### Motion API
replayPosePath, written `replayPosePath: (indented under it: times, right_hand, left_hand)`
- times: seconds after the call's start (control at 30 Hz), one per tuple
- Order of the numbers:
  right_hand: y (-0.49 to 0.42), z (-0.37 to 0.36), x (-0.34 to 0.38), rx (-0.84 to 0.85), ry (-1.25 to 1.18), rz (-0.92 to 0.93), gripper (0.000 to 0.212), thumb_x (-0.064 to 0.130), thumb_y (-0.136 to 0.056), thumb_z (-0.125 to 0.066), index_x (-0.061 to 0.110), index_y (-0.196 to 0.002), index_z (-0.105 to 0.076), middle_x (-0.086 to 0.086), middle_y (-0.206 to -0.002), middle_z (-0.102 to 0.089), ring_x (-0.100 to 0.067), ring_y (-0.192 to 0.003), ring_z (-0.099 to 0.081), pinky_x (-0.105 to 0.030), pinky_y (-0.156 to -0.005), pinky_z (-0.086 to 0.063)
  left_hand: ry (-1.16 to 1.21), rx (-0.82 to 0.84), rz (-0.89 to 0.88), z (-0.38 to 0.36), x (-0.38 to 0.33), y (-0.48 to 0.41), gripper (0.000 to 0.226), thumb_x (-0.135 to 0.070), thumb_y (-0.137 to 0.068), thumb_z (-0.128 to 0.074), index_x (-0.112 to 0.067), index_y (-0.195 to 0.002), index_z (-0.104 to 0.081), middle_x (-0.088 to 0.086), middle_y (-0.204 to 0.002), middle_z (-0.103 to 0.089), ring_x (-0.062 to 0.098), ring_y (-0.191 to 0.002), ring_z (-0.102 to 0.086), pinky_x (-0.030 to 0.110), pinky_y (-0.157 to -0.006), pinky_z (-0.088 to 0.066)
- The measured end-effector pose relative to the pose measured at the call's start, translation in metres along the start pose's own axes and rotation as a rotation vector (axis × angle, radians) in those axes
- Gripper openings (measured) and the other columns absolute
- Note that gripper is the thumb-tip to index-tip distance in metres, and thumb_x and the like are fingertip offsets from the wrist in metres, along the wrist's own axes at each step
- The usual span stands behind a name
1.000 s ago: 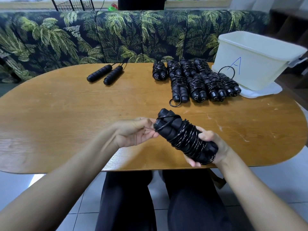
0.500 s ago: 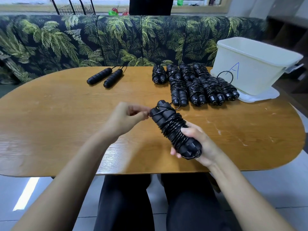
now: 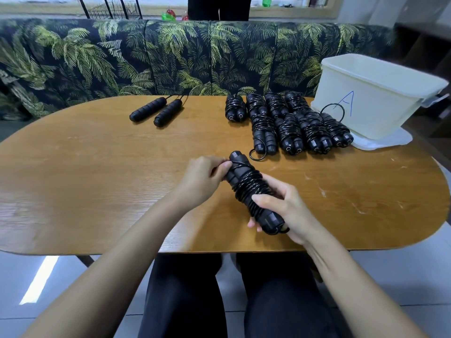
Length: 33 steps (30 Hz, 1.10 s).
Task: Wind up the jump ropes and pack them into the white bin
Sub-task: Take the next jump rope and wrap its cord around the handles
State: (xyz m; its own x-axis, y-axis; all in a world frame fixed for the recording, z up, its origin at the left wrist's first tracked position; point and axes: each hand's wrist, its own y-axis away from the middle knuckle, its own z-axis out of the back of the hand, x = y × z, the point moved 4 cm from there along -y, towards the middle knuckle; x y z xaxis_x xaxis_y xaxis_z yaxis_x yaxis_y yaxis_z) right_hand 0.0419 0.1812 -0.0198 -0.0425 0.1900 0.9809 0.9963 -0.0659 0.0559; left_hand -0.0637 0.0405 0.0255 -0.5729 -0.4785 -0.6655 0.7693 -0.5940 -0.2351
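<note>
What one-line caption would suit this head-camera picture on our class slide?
Right hand grips a coiled jump rope while the left hand pinches its cord; wound ropes lie beside the white bin.

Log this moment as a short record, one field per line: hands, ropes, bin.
left hand: pinches the cord at the top end of the held rope
right hand: grips the held rope's lower end, over the table
wound ropes: about eight bundles in two rows beside the bin
unwound rope: two handles side by side near the far edge, cords running off it
white bin: far right, marked with a blue A, inside hidden
</note>
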Motion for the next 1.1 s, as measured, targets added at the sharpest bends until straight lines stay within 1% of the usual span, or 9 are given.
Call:
replayPosePath:
  times: [0.1,0.23,0.4,0.47,0.57,0.7,0.77,0.9,1.1]
  right_hand:
    - [0.001,0.000,0.000,0.035,-0.044,-0.012,0.071,0.027,-0.070,-0.074,0.014,-0.136,-0.050,-0.021,-0.100,-0.068,-0.035,-0.057,-0.064,-0.032,-0.045,-0.051]
    - [0.004,-0.005,0.001,0.138,-0.200,-0.026,0.052,0.024,-0.074,-0.068,0.003,-0.120,-0.055,-0.021,-0.092,-0.062,-0.034,-0.053,-0.062,-0.030,-0.042,-0.049]
    - [0.000,-0.015,-0.007,0.181,-0.362,-0.044,0.048,0.031,-0.074,-0.072,0.010,-0.114,-0.058,-0.016,-0.095,-0.062,-0.034,-0.058,-0.063,-0.031,-0.046,-0.051]
    - [-0.002,-0.021,-0.007,0.150,-0.400,-0.055,0.047,0.030,-0.076,-0.065,0.010,-0.118,-0.056,-0.013,-0.098,-0.065,-0.033,-0.067,-0.066,-0.033,-0.053,-0.055]
    - [-0.007,-0.027,-0.004,0.094,-0.465,-0.143,0.043,0.028,-0.076,-0.063,0.009,-0.115,-0.060,-0.014,-0.101,-0.068,-0.032,-0.079,-0.068,-0.037,-0.063,-0.058]
    - [-0.011,-0.026,0.000,-0.002,-0.010,-0.128,0.055,0.031,-0.075,-0.075,0.019,-0.125,-0.054,-0.008,-0.111,-0.070,-0.028,-0.100,-0.068,-0.047,-0.089,-0.055]
    - [-0.011,-0.027,-0.001,-0.109,0.189,-0.063,0.056,0.028,-0.071,-0.082,0.024,-0.119,-0.054,-0.004,-0.105,-0.071,-0.025,-0.096,-0.069,-0.049,-0.093,-0.053]
    - [-0.009,-0.023,0.000,-0.234,0.270,0.077,0.059,0.036,-0.069,-0.080,0.035,-0.119,-0.049,0.001,-0.105,-0.070,-0.024,-0.095,-0.068,-0.048,-0.090,-0.054]
    - [0.000,-0.008,0.014,-0.235,0.467,0.197,0.065,0.019,-0.076,-0.081,0.033,-0.128,-0.046,0.012,-0.108,-0.066,0.001,-0.098,-0.062,-0.017,-0.084,-0.049]
  left_hand:
    - [0.048,0.045,0.007,0.001,0.003,-0.001,0.036,-0.020,-0.100,-0.046,-0.001,-0.073,-0.061,0.013,-0.070,-0.063,0.030,-0.073,-0.059,0.040,-0.072,-0.045]
    - [0.228,0.070,0.056,0.007,0.005,0.001,0.040,-0.029,-0.100,-0.047,-0.004,-0.076,-0.067,0.003,-0.066,-0.060,0.009,-0.063,-0.053,0.029,-0.067,-0.043]
    - [0.304,-0.024,0.123,0.010,-0.005,0.000,0.049,-0.034,-0.099,-0.047,0.000,-0.067,-0.062,0.000,-0.059,-0.056,0.009,-0.057,-0.048,0.025,-0.058,-0.038]
    - [0.509,-0.069,0.220,0.007,-0.007,-0.002,0.043,-0.035,-0.099,-0.048,-0.007,-0.075,-0.068,0.002,-0.070,-0.068,0.010,-0.065,-0.060,0.016,-0.063,-0.049]
    - [0.815,-0.081,0.370,-0.001,-0.007,-0.004,0.036,-0.037,-0.098,-0.049,-0.011,-0.089,-0.071,0.009,-0.088,-0.074,0.017,-0.080,-0.068,0.032,-0.077,-0.057]
    - [0.755,-0.229,0.434,-0.007,-0.002,-0.004,0.042,-0.038,-0.096,-0.053,0.000,-0.086,-0.069,0.024,-0.087,-0.070,0.022,-0.076,-0.064,0.048,-0.078,-0.055]
    - [0.677,-0.250,0.390,-0.009,-0.002,-0.003,0.051,-0.044,-0.093,-0.054,0.005,-0.088,-0.067,0.032,-0.091,-0.065,0.024,-0.074,-0.060,0.058,-0.078,-0.052]
    - [0.862,-0.123,0.408,-0.011,-0.009,-0.005,0.031,-0.033,-0.099,-0.049,-0.011,-0.094,-0.071,0.012,-0.094,-0.073,0.021,-0.086,-0.068,0.041,-0.083,-0.056]
    - [0.909,0.236,0.416,0.009,0.003,-0.007,0.026,-0.015,-0.097,-0.050,-0.006,-0.114,-0.067,0.008,-0.109,-0.071,0.018,-0.098,-0.065,0.027,-0.088,-0.054]
